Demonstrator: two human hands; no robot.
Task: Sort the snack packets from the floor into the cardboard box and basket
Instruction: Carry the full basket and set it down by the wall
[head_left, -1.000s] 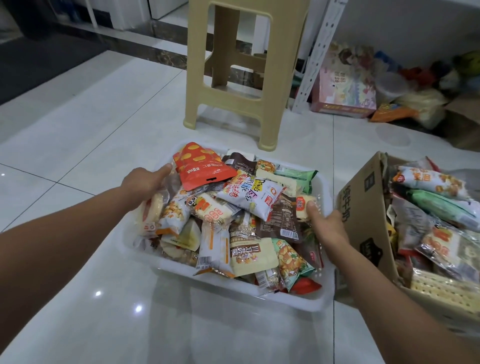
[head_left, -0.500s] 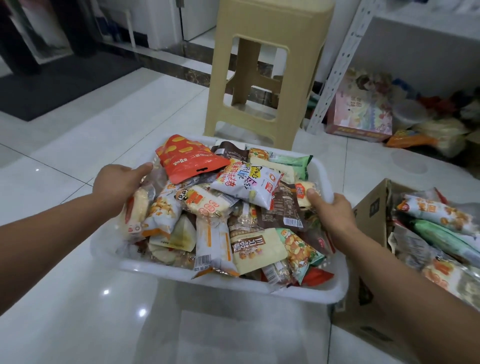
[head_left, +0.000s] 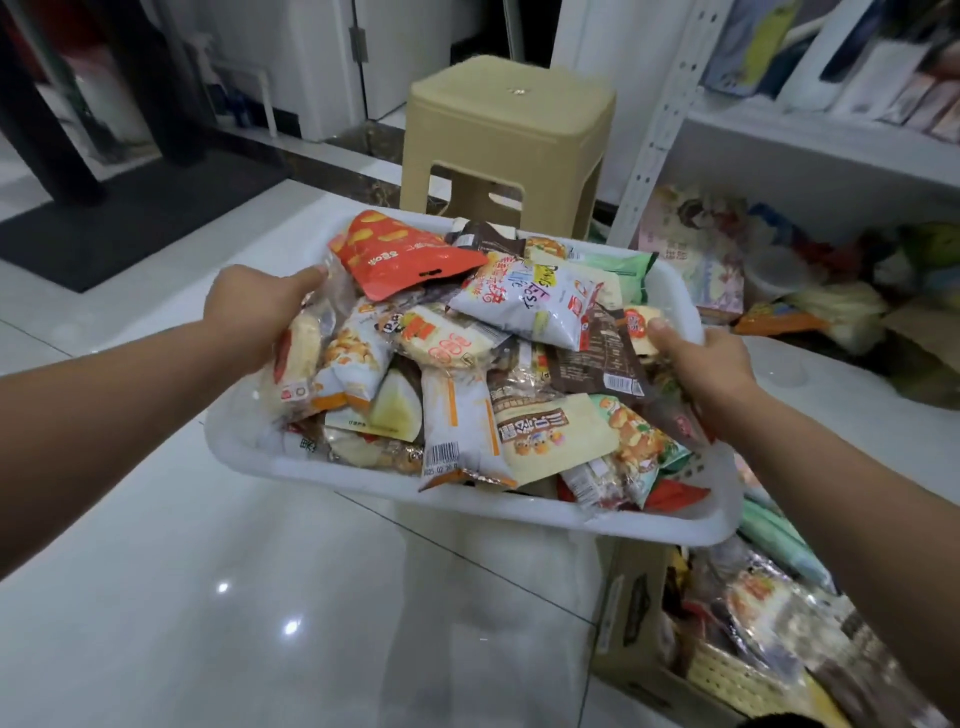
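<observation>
Glossy white floor tiles (head_left: 218, 613) fill the near left, with no loose packet visible on them. Nearest on the right, the cardboard box (head_left: 631, 618) stands on the floor, stuffed with snack packets; its far side is hidden by the right forearm.

Above and just beyond it, the white plastic basket (head_left: 363, 475) is held clear of the floor, its near right corner hanging over the box. It is heaped above its rim. The left hand (head_left: 254, 312) is clamped on the left edge, thumb pressing a clear-wrapped rice cracker packet (head_left: 298, 364) that sits over that rim. The right hand (head_left: 706, 371) is closed on the right edge, thumb on a small packet there.

The sorting looks done, so the risk lies in the carry. The basket looks tilted, near edge low, and a white barcoded packet (head_left: 460, 431) already overhangs that edge; a further tilt or jolt could slide it off. An orange chip bag (head_left: 400, 254) lies loose on top at the far left corner and could slip too. The thin rim may flex under the load.

Beyond, a beige plastic stool (head_left: 511, 124) stands directly ahead and could catch the basket's far edge.
</observation>
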